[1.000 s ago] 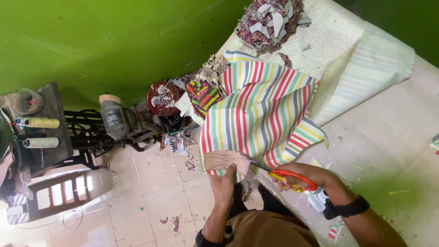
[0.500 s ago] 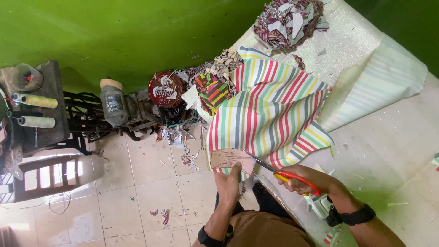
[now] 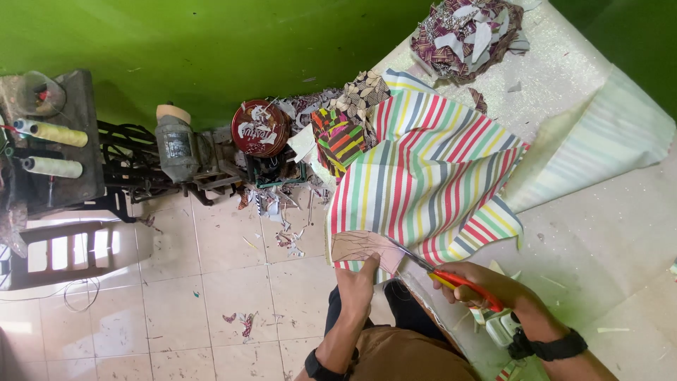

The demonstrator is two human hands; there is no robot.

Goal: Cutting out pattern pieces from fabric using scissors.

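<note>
- A brown paper pattern (image 3: pixel 365 247) is pinned down on striped fabric (image 3: pixel 423 176) by the left hand (image 3: pixel 356 286).
- Red-handled scissors (image 3: pixel 451 276) are gripped by the right hand (image 3: pixel 486 286), blades at the pattern's edge.

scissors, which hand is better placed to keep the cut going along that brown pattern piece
Right. The right hand grips the red-handled scissors, blades at the brown pattern piece; the left hand pins that piece on the striped fabric.

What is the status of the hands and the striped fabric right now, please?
Left hand pinning brown paper pattern on striped fabric. Right hand gripping red-handled scissors, blades at pattern edge. Nothing blocking the cut.
</note>
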